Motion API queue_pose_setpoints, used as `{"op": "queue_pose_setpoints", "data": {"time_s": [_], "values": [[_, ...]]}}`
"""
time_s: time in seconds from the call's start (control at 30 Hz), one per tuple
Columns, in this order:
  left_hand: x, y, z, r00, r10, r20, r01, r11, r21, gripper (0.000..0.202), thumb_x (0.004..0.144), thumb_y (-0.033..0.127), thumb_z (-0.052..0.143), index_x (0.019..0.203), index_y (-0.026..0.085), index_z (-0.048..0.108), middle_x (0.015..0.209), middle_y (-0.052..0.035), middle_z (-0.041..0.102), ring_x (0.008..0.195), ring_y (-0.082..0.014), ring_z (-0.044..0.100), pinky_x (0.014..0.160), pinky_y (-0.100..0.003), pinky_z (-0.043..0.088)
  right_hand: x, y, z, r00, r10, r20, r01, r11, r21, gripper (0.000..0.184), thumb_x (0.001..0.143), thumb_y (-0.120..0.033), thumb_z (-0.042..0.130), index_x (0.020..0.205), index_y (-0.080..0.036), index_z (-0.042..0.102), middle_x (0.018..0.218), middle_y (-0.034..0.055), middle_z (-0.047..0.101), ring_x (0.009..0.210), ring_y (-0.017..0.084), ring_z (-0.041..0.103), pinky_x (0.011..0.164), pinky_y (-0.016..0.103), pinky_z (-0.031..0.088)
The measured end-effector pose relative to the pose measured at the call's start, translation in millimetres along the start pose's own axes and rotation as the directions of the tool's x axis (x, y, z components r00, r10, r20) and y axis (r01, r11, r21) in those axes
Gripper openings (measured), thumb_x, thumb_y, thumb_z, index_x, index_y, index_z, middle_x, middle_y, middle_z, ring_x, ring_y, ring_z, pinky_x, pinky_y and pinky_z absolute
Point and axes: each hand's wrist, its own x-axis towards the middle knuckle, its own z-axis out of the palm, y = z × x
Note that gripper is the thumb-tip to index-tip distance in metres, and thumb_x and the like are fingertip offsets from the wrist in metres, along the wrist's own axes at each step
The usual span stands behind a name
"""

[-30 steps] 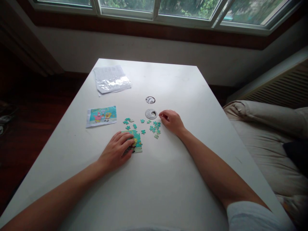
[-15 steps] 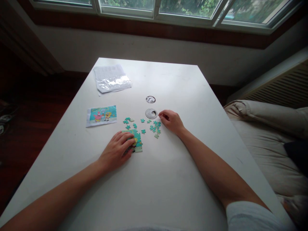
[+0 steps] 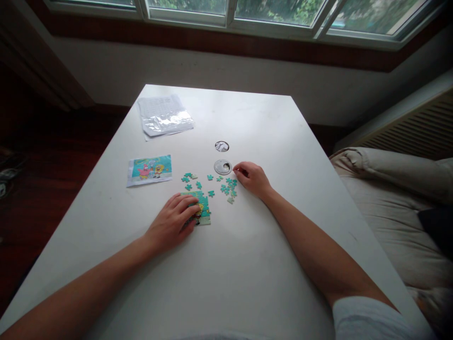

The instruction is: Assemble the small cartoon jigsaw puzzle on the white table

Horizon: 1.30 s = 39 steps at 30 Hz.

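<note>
A partly joined jigsaw puzzle [image 3: 205, 206], teal with a yellow cartoon figure, lies flat on the white table. My left hand [image 3: 174, 217] rests across its left side, fingers stretched out and covering part of the picture. Loose teal jigsaw pieces [image 3: 225, 189] are scattered just beyond and to the right of the joined part. To the right of these pieces, my right hand [image 3: 252, 178] rests on the table with its fingers curled in. Nothing shows between its fingertips, which are close to a round metal cable cover [image 3: 222, 166].
A cartoon picture sheet [image 3: 150, 170] lies to the left of the pieces. Papers in a clear plastic sleeve [image 3: 165, 115] are at the table's far left corner. A round hole [image 3: 222, 146] opens in the tabletop behind the cover. A beige couch [image 3: 378, 203] stands at the right.
The view has shifted very slightly. Both hands and the jigsaw pieces keep their places.
</note>
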Motion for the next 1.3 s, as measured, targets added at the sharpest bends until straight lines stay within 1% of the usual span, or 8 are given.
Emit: {"op": "queue_pose_setpoints", "data": {"time_s": [0.33,0.53,1.3], "values": [[0.8,0.4,-0.6,1.0,0.0,-0.012,0.0,1.0,-0.02,0.035,0.093,0.02,0.054,0.127,0.025,0.059,0.137,-0.0082,0.059,0.131,-0.026,0.05,0.12,-0.053,0.032,0.1,-0.9,-0.5,1.0,0.006,0.011,-0.006,1.0,0.003,0.014,0.09,-0.027,0.057,0.093,-0.022,0.07,0.077,0.0031,0.064,0.072,0.019,0.054,0.071,0.032,0.042],[0.0,0.3,-0.4,1.0,-0.006,0.004,0.006,1.0,-0.008,0.035,0.094,0.02,0.053,0.128,0.024,0.058,0.138,-0.0086,0.058,0.131,-0.0261,0.05,0.12,-0.053,0.032,0.5,-0.6,-0.2,1.0,-0.005,0.004,0.005,1.0,0.0,0.014,0.09,-0.025,0.057,0.093,-0.022,0.07,0.077,0.0025,0.063,0.071,0.018,0.053,0.071,0.031,0.042],[0.3,-0.7,0.7,1.0,0.005,-0.009,-0.005,1.0,-0.006,0.034,0.094,0.021,0.052,0.128,0.025,0.058,0.137,-0.0085,0.058,0.131,-0.0261,0.05,0.12,-0.053,0.032,0.6,-1.7,-0.9,1.0,-0.008,0.016,0.008,1.0,-0.003,0.014,0.09,-0.025,0.057,0.093,-0.022,0.07,0.078,0.0029,0.063,0.073,0.019,0.054,0.072,0.031,0.042]]}}
